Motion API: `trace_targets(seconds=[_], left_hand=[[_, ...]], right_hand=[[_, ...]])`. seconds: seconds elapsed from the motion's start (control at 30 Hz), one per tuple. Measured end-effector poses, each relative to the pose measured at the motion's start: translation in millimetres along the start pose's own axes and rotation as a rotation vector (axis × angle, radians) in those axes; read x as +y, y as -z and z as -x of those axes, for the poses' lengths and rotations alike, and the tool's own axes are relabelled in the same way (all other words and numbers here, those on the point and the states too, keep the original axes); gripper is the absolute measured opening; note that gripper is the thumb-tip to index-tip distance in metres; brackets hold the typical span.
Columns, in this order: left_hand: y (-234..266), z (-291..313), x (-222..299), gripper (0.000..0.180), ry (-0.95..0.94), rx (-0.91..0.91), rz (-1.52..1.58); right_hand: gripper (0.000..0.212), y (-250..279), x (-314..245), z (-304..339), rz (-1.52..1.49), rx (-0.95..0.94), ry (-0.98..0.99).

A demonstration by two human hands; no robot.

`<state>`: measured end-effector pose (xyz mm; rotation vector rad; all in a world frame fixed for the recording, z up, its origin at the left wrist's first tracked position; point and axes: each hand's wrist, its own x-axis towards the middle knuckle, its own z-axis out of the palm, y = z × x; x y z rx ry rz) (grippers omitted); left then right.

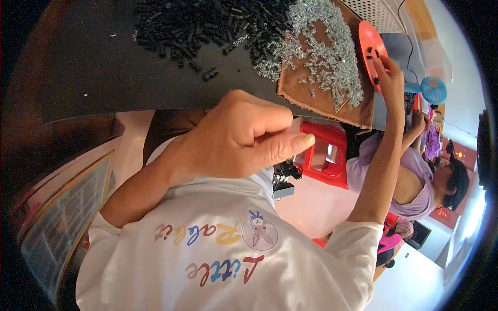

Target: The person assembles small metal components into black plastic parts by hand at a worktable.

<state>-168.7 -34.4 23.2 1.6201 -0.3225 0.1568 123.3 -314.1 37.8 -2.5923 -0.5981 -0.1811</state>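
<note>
My left hand (249,135) is held in front of my shirt, near the table edge. Its fingers are curled in and the thumb lies along them, so anything inside is hidden. Stretched out to the far right, my right hand (391,78) is over a red plate (367,32). Its fingers are bent together, and I cannot make out what is between them. Several small black pieces (370,50) lie on the plate around the fingertips. A pile of small metal springs (332,62) is spread on a brown cloth (295,89), left of that plate.
A large heap of black cylindrical parts (207,26) covers the back of the dark table (104,67). Behind the plate is a white perforated basket (371,13). A blue fan (433,90) and a red stool (324,155) are at right, where another person (420,181) sits.
</note>
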Motion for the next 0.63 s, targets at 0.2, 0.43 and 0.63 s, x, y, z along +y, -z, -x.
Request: trace_targets(seconds=[0.2,0.43,0.63], left_hand=[[2.4,12.7,6.7,0.038,-0.050,-0.012,-0.014],[-1.4,16.1,10.0,0.036,-0.109,0.008,-0.009],[-3.1,16.6,12.6,0.034,-0.122,-0.025,-0.013]], right_hand=[[0.039,-7.0,-2.2,-14.3,0.264,-0.191,-0.053],[0.036,-7.0,11.7,-17.9,0.203,-0.107,0.165],[0.034,-11.0,10.9,-19.2,0.193,-0.098,0.137]])
